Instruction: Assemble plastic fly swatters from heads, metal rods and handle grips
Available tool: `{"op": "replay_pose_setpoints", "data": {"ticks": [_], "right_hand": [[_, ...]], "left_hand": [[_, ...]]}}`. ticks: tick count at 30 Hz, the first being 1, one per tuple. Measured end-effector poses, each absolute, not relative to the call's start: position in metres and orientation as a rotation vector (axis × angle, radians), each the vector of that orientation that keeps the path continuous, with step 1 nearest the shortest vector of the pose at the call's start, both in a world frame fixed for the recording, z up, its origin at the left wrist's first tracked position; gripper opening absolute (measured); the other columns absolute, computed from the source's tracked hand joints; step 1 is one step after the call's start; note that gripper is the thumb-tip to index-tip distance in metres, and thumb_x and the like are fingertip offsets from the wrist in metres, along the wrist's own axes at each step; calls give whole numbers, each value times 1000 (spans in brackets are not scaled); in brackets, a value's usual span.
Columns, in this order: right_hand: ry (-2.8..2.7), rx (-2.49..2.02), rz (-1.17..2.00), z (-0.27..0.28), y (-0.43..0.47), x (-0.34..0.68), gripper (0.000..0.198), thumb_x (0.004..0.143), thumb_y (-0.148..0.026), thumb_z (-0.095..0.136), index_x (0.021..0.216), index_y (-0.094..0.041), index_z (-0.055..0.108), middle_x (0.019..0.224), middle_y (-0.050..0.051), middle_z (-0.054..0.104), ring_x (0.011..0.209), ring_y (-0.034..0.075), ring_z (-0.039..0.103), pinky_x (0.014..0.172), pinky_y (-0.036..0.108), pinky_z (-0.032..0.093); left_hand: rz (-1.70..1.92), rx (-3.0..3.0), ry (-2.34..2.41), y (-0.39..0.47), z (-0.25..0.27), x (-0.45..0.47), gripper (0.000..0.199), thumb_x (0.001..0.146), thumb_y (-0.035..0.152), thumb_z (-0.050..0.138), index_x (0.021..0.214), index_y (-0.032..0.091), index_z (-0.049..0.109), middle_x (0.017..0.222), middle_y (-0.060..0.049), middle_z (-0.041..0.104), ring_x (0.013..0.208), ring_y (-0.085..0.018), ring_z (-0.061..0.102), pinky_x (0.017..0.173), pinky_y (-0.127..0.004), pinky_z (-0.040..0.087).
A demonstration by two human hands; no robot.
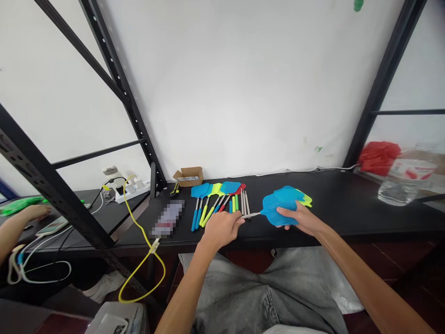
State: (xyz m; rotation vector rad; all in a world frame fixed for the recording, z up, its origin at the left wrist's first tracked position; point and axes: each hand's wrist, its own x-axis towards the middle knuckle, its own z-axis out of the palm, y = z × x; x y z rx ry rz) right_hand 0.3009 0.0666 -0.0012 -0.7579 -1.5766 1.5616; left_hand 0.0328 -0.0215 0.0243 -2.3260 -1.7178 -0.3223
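A blue fly swatter head with a mesh of small holes is in my right hand, thumb on top and fingers beneath. My left hand is closed around the metal rod that joins this head. Just behind the held head lie another blue swatter head and a yellow-green one, partly hidden. To the left, several fly swatters in blue, yellow-green and red lie in a row. Beside them are loose handle grips and several bare metal rods.
On the black table stand a small cardboard box and a yellow-black cutter. A yellow cable hangs over the front edge. At right are a large plastic bottle and red bag. Another person's hand rests at far left.
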Motion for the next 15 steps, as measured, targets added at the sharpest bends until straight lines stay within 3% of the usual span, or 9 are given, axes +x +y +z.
{"op": "replay_pose_setpoints", "data": {"ticks": [8, 15], "right_hand": [[-1538, -859, 1566, -3, 62, 291, 32, 78, -43, 72, 93, -15, 64, 76, 9, 72, 65, 24, 71, 45, 25, 50], [-1369, -789, 1578, -7, 65, 282, 41, 84, -43, 66, 118, -21, 58, 104, 11, 71, 75, 20, 70, 54, 24, 54]], "left_hand": [[-398, -2359, -1695, -23, 23, 29, 31, 99, 41, 31, 104, 28, 59, 75, -2, 67, 69, -21, 62, 55, -27, 28], [-773, -2291, -1820, -17, 24, -5, 26, 98, 28, 35, 119, 27, 50, 101, -3, 66, 79, -19, 62, 64, -25, 38]]}}
